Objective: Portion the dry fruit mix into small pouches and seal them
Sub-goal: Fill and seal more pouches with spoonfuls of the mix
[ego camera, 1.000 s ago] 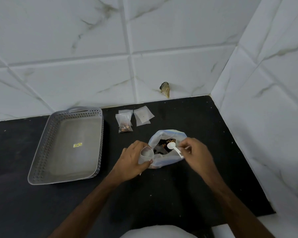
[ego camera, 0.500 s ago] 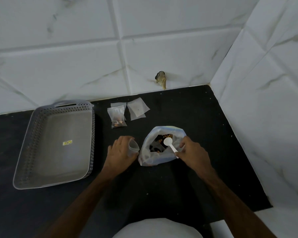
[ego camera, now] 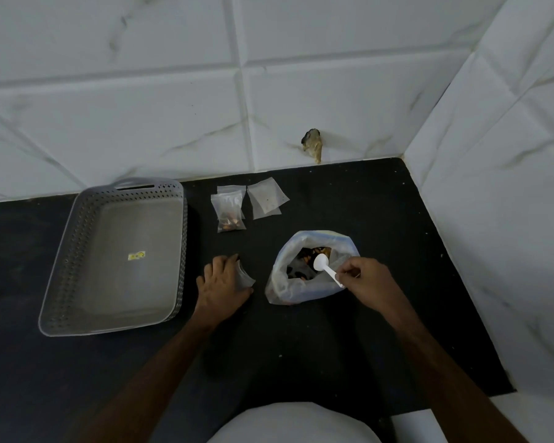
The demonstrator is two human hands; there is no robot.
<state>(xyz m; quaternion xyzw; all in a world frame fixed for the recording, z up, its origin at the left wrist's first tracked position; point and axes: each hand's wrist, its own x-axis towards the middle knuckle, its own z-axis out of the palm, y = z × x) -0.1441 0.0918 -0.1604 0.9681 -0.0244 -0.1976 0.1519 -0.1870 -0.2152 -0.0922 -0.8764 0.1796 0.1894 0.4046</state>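
Head view: right hand (ego camera: 370, 282) pinches white spoon (ego camera: 326, 269) by handle, bowl over mouth of open bag of dry fruit mix (ego camera: 311, 266) on black worktop (ego camera: 301, 346). Left hand (ego camera: 223, 287) curls round small clear pouch (ego camera: 245, 276), just left of bag. Filled pouch (ego camera: 229, 212) and empty pouches (ego camera: 267, 201) lie near wall. Grey perforated tray (ego camera: 77, 238) sits far left.

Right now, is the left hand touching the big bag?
Apart. The head view shows bare black counter between the left hand, holding a pouch, and the big bag.
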